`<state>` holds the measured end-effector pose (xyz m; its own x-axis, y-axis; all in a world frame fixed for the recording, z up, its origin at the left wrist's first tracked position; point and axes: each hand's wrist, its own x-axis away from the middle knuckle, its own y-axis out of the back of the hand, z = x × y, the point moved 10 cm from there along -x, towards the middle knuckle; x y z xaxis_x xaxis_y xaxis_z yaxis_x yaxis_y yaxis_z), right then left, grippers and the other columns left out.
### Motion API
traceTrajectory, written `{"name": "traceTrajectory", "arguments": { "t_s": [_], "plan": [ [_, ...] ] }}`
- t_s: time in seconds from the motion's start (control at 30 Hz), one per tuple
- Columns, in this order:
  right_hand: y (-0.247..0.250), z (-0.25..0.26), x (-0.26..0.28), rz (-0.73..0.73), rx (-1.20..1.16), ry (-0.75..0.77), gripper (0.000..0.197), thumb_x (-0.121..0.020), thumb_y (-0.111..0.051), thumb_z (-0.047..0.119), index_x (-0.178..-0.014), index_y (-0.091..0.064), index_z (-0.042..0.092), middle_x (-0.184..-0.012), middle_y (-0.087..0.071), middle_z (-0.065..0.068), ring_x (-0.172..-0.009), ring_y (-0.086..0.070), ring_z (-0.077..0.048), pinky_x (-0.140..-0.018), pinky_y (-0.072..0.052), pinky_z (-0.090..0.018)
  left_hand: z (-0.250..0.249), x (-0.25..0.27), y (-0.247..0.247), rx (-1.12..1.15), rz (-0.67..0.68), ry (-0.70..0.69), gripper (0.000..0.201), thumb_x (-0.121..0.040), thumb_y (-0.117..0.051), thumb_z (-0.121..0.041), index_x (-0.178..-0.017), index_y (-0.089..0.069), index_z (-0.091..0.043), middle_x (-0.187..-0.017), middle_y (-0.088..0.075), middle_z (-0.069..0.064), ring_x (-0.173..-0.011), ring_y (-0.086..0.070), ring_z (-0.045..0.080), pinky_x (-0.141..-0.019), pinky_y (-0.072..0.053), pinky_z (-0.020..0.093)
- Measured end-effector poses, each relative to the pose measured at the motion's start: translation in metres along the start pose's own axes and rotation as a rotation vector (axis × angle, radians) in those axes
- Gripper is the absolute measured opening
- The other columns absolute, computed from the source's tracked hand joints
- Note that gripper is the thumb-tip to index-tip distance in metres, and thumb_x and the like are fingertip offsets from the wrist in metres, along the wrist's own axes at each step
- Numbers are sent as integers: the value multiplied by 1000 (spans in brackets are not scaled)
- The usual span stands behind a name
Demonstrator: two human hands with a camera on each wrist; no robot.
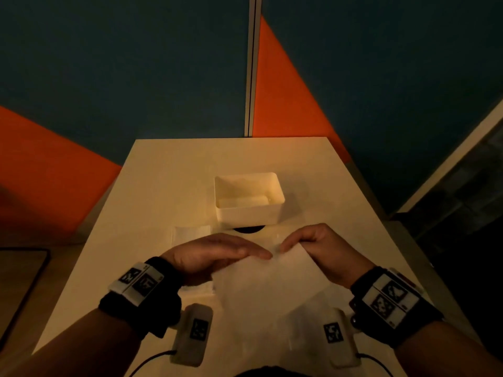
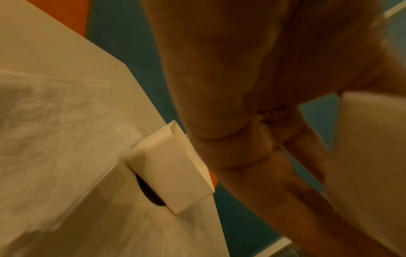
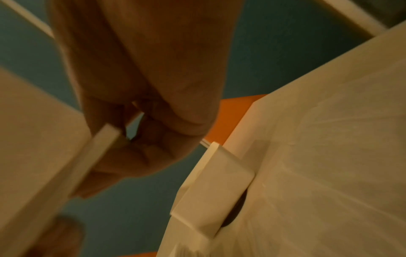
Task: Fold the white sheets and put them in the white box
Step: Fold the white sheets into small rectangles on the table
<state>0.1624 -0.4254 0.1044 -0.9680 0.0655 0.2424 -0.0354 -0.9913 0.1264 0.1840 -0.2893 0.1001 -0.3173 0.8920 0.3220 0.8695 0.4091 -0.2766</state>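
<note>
A white sheet (image 1: 269,284) hangs tilted above the near part of the table (image 1: 163,186), between both hands. My right hand (image 1: 294,242) pinches its upper corner; in the right wrist view the thumb and curled fingers (image 3: 142,153) grip the sheet's edge (image 3: 103,144). My left hand (image 1: 253,251) lies with straight fingers along the sheet's upper left edge, fingertips close to the right hand's. Under the left hand a stack of white sheets (image 1: 190,235) rests on the table. The open white box (image 1: 275,213) stands just beyond the hands, with a folded sheet (image 1: 242,201) inside.
A dark round cutout (image 1: 249,229) shows in the tabletop at the box's near side. Blue and orange partition walls (image 1: 136,77) close off the far side. A dark-edged flat object (image 1: 24,281) lies off the table to the left.
</note>
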Motion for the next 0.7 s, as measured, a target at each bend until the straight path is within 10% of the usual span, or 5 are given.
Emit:
{"name": "traceTrajectory", "arguments": {
  "t_s": [0.17, 0.4, 0.7],
  "plan": [
    [-7, 7, 1, 60, 10, 1, 25, -85, -59, -3, -85, -74, 17, -82, -72, -6, -76, -66, -19, -68, -54, -31, 6, -9, 1, -86, -75, 28, 29, -85, -57, 4, -100, -74, -13, -116, -67, 11, -107, -63, 21, -89, -51, 27],
    [83, -48, -1, -281, 389, -85, 32, -79, -68, -1, -93, -63, 28, -99, -65, -6, -95, -62, -23, -75, -48, -24, 16, 29, 83, -8, -641, -10, 27, -86, -58, 2, -104, -69, -15, -106, -67, 6, -91, -66, 26, -67, -58, 32],
    [80, -142, 18, 39, 1079, -345, 77, -82, -67, 41, -146, -24, 36, -154, -16, 13, -141, -21, -13, -112, -27, -33, 60, 75, 135, -183, -989, 87, 39, -85, -65, -5, -121, -59, -18, -105, -59, 5, -90, -61, 25, -87, -49, 38]
  ]
}}
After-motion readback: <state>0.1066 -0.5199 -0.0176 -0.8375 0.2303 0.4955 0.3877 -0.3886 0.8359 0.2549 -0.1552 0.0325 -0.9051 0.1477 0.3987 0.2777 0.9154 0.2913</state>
